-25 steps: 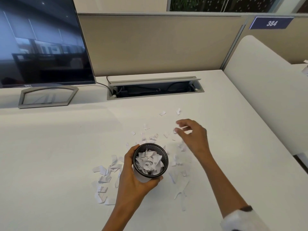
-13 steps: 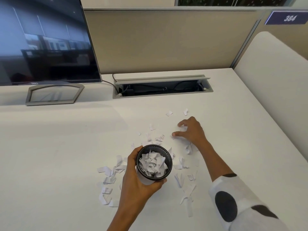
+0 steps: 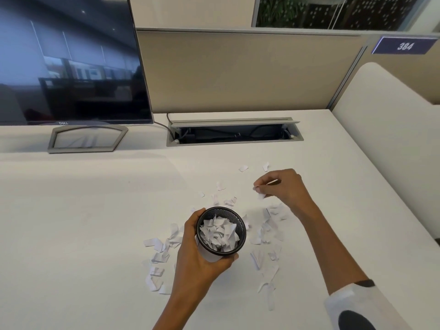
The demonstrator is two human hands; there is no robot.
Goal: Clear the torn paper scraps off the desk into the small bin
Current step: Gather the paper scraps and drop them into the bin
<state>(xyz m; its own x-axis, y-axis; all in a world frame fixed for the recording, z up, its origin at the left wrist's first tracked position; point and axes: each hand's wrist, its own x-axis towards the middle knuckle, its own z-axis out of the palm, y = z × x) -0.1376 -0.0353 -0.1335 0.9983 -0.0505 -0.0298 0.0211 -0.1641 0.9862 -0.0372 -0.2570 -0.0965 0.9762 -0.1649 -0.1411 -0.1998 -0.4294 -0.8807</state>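
White desk (image 3: 71,222), beige partition behind; monitor (image 3: 69,58) at back left corner, open cable tray (image 3: 234,133) along back edge. Left hand (image 3: 197,256) wrapped round black mesh bin (image 3: 221,231) near desk's middle, bin part full of scraps. Right hand (image 3: 283,188) behind and right of bin, fingertips pinched on a white scrap (image 3: 261,196). Loose scraps (image 3: 158,256) lie scattered on desk left, right and behind bin.
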